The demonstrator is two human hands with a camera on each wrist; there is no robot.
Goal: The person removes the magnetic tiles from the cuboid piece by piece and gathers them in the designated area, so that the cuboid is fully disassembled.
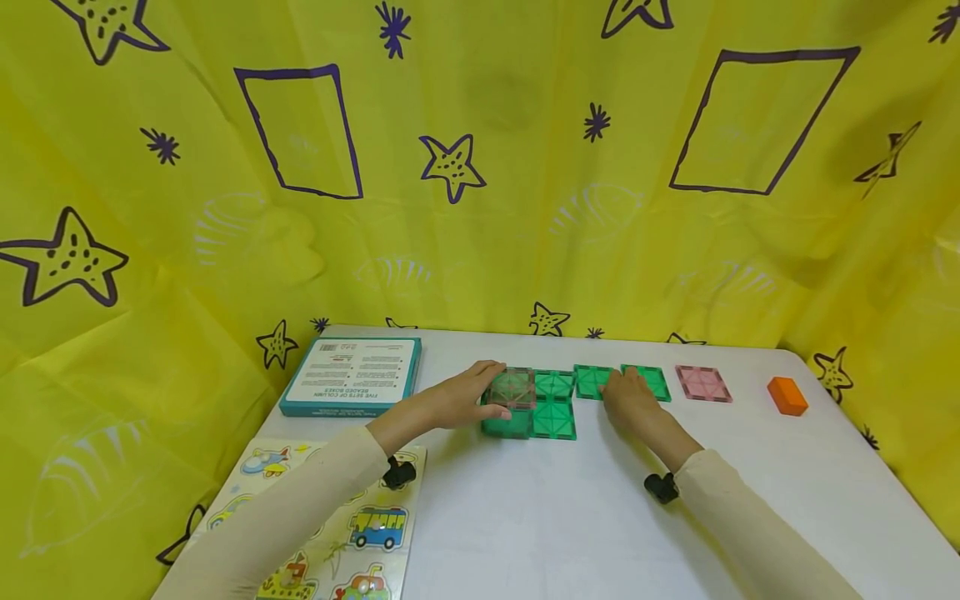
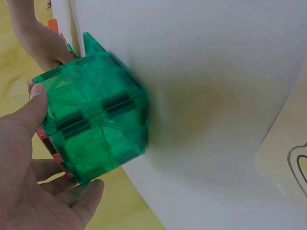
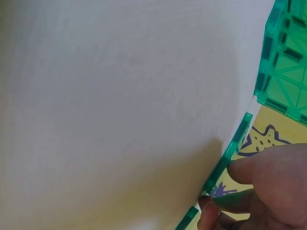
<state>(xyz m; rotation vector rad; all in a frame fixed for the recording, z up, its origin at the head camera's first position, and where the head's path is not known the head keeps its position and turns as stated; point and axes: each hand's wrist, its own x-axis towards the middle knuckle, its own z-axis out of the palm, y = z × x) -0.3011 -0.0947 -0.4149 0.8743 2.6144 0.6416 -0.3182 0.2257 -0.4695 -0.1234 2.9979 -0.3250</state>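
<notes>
My left hand (image 1: 461,396) grips the left side of a box-like build of green magnetic tiles (image 2: 100,115), thumb on one edge and fingers at the other. A pinkish-red tile (image 1: 512,388) lies on its far left part, partly under my fingers. Just right of the build, my right hand (image 1: 633,400) pinches a green magnetic tile (image 1: 591,381) at its edge; in the right wrist view that tile (image 3: 228,155) shows edge-on between thumb and fingers. Beyond this hand lies another green tile (image 1: 652,383), partly covered by it.
A pink tile (image 1: 702,383) and an orange block (image 1: 787,396) lie to the right on the white table (image 1: 525,533). At left are a teal-edged box (image 1: 352,375) and a vehicle puzzle board (image 1: 337,542) under my left forearm. A yellow curtain (image 1: 510,250) surrounds the table.
</notes>
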